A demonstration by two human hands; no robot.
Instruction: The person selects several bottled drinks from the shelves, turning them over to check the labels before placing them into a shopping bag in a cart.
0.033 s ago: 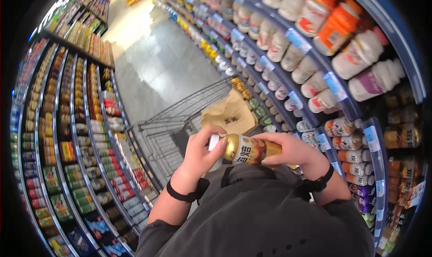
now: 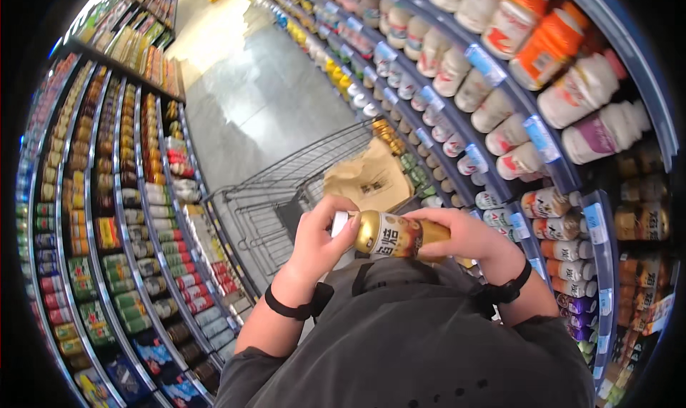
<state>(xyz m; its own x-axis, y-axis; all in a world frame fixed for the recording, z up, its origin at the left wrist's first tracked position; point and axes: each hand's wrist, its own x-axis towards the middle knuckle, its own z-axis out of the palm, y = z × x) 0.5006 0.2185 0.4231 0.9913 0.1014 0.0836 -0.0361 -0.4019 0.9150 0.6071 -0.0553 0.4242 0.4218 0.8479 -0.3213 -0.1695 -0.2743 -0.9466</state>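
Observation:
A gold drink bottle (image 2: 386,234) with a white cap lies sideways in front of my chest, its cap end to the left. My left hand (image 2: 323,231) is closed at that end, thumb and fingers around the white cap (image 2: 340,224). Wrapped round the base end is my right hand (image 2: 473,234), its thumb along the near side. The label, dark with print, faces up between the hands. Just beyond them stands a wire shopping cart (image 2: 275,186) with a brown paper bag (image 2: 371,183) inside it.
On the right, shelves (image 2: 493,168) hold rows of white bottles and a few orange ones (image 2: 549,47). Shelves of cans and jars (image 2: 107,229) line the left side. A grey floor aisle (image 2: 261,101) runs ahead between them.
My view has shifted slightly, so the shelves and cart sit a little differently in the picture. Both hands keep the same hold on the bottle.

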